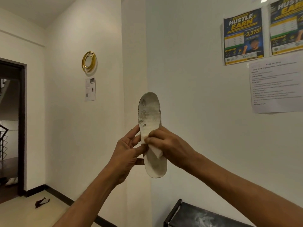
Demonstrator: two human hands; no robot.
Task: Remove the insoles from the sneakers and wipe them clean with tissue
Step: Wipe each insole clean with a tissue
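White tissue [155, 150]: pinched in your right hand [167, 145], pressed on the insole [150, 115]
Left hand [126, 154]: grips insole's edge
Advice: wipe toward grime above your fingers

Floor [24, 215]: pale beige surface, showing at lower left of the head view, with a dark skirting strip [59, 196] running along the base of the wall. One small dark brown scrap [41, 202], crumpled, with a lighter patch on it, is lying directly on the floor, near the skirting but apart from it; what it is cannot be told.

Rack [196, 215]: black frame with a dark top, standing at lower right against the white wall, cut off by the frame edge. A whitish smear is showing on its top. No separate object is resting there
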